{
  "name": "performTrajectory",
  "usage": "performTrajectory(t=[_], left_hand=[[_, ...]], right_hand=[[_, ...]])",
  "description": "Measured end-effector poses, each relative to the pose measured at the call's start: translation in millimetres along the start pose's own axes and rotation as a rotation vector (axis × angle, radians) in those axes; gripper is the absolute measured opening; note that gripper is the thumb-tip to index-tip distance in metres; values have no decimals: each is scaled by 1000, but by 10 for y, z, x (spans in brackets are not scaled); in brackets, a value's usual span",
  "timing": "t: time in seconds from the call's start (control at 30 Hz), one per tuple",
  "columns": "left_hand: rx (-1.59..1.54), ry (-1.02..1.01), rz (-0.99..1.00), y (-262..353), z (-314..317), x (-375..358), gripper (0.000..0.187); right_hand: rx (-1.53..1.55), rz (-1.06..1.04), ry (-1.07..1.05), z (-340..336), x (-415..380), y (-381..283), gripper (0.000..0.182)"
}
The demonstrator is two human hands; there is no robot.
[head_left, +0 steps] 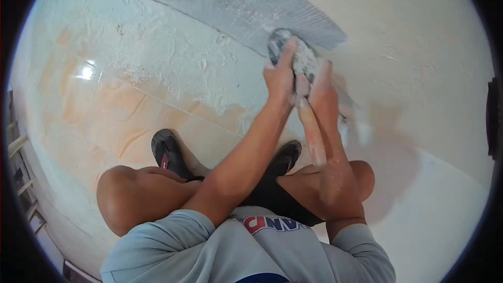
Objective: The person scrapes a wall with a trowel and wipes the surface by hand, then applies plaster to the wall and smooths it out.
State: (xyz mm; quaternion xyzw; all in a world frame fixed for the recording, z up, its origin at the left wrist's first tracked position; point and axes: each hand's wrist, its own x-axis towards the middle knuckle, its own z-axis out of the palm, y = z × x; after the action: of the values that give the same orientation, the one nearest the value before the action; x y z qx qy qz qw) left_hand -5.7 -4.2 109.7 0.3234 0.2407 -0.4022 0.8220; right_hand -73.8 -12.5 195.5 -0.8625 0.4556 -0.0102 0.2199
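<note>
I see left hand (280,81) and right hand (326,91) gripping smeared dark pad (305,64); pasty residue could make it slip.

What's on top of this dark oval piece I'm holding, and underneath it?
White smears and a finger of your left hand show on the dark oval piece; underneath is hidden.

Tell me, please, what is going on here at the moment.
A person with bent knees has both bare hands at a dark rounded thing smeared with white material. The left hand grips it with the thumb across its face; the right hand is at its other side, its grip unclear. A worn, orange-toned handle points back toward the person. Beyond the hands, a gray patch covers part of the pale surface.
</note>
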Motion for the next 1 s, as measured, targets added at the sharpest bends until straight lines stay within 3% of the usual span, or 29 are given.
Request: performTrajectory(t=[0.13, 0.23, 0.4, 0.5, 0.67, 0.73, 0.77, 0.87, 1.0], left_hand=[[-40, -21, 11, 58, -15, 13, 46], [-59, 23, -30, -44, 85, -76, 49], [-83, 33, -51, 110, -24, 12, 48], [-110, 58, 1, -12, 81, -32, 48], [-147, 80, -86, 74, 49, 17, 43], [-128, 46, -47, 10, 63, 1, 49], [-128, 21, -11, -42, 67, -24, 51], [-91, 74, 0, -26, 1, 76, 49], [-90, 68, -59, 103, -3, 53, 49]], right_hand=[[-65, 95, -49, -12, -3, -99, 43], [64, 16, 72, -90, -105, -59, 41], [-50, 57, -14, 11, 8, -171, 40], [71, -2, 107, -64, -80, -37, 39], [1, -27, 64, 38, 15, -22, 41], [-50, -144, 149, 9, -22, -41, 42], [-21, -13, 104, -39, -60, -65, 44], [16, -83, 96, 91, 24, 15, 43], [-69, -14, 44, 100, 53, -70, 42]])
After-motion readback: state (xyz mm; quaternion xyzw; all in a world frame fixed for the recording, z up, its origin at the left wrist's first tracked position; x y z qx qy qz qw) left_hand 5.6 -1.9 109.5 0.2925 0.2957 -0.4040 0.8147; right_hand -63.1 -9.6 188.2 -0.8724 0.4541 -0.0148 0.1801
